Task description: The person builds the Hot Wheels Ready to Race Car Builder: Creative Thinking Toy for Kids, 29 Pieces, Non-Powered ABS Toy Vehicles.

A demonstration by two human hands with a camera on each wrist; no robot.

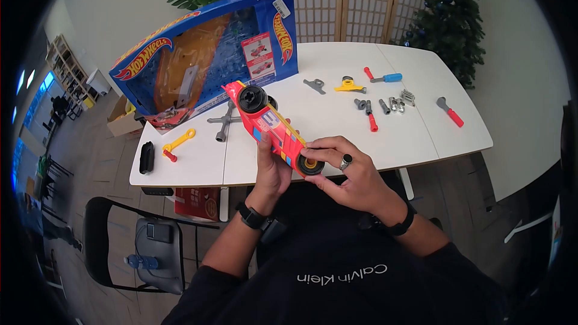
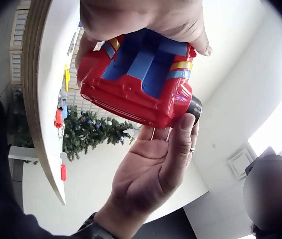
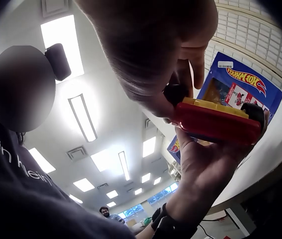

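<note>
A red toy car (image 1: 274,129) with blue and yellow parts is held tilted above the table's front edge. The left hand (image 1: 274,168) grips its body from below, thumb on the side. At the car's lower end the right hand (image 1: 355,177), with a ring on one finger, pinches a black wheel (image 1: 310,165). A large black wheel (image 1: 252,99) sits at the upper end. In the left wrist view, the right hand (image 2: 148,174) touches a corner of the car (image 2: 146,99). The right wrist view shows the left hand (image 3: 205,167) under the car (image 3: 218,124).
An opened blue box (image 1: 283,42) stands at the table's back left. Near the car lies a grey cross wrench (image 1: 225,121); a yellow wrench (image 1: 179,142) and black part (image 1: 147,157) are left. Toy tools, a yellow piece (image 1: 349,85) and silver pieces (image 1: 397,105) lie right.
</note>
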